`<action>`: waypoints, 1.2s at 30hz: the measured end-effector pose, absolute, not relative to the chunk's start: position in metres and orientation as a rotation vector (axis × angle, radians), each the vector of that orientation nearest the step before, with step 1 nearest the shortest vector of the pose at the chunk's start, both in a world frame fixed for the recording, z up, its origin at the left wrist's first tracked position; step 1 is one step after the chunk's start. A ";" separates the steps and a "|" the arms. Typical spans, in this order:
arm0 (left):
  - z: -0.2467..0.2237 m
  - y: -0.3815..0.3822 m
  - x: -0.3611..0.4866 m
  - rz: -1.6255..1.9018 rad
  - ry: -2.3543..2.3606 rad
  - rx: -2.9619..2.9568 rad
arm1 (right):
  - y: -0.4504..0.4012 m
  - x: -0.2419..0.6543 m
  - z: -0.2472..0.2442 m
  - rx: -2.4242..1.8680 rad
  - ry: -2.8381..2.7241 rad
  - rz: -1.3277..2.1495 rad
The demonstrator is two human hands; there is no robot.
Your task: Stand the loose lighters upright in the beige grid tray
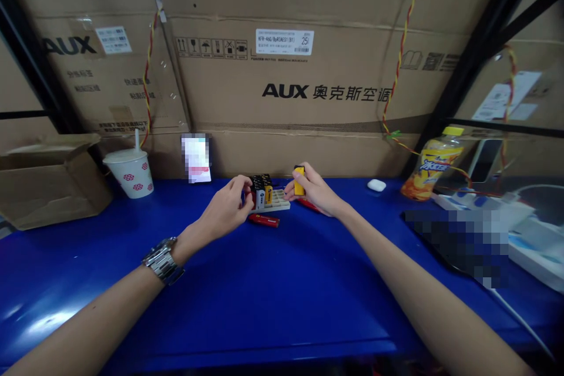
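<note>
A pale battery tray (pixel 275 207) with small compartments stands on the blue table. Several upright batteries fill its left part, among them a grey one (pixel 259 197) and a yellow one (pixel 268 194); compartments on the right show bare. My left hand (pixel 227 208) is closed at the tray's left end, thumb and fingers around its edge beside something red; the fingertips are partly hidden. To the right of the tray, my right hand (pixel 318 189) grips a yellow-and-black battery (pixel 299 181), held upright. One red battery (pixel 264 221) lies before the tray, another red one (pixel 309 205) under my right hand.
A lidded paper cup (pixel 132 173), an open carton (pixel 53 188) and a propped phone (pixel 197 158) stand at the left. At right are a white earphone case (pixel 376 185), a drink bottle (pixel 434 164), a dark pouch-like object (pixel 453 241) and power strips (pixel 489 208). Large cardboard boxes (pixel 308 129) wall the back.
</note>
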State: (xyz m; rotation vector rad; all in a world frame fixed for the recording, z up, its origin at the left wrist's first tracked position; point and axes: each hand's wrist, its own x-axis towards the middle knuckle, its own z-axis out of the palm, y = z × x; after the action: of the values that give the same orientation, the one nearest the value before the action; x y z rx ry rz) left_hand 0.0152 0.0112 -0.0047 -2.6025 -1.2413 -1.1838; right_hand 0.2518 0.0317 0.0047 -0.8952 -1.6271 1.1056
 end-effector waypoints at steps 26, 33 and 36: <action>-0.005 0.010 0.013 -1.105 -1.259 -2.590 | 0.030 0.235 -0.001 -1.155 -1.212 0.779; -0.002 0.011 0.012 -1.110 -1.240 -2.556 | 0.032 0.238 -0.002 -1.029 -1.302 0.903; 0.002 0.008 0.013 -1.101 -1.158 -2.539 | 0.035 0.238 -0.003 -0.886 -1.326 1.141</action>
State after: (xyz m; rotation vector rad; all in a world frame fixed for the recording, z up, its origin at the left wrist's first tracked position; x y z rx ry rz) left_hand 0.0128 0.0081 0.0016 -2.5389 -1.1577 -1.1008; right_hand 0.2377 0.0352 -0.0032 -0.8855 -1.3263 1.1412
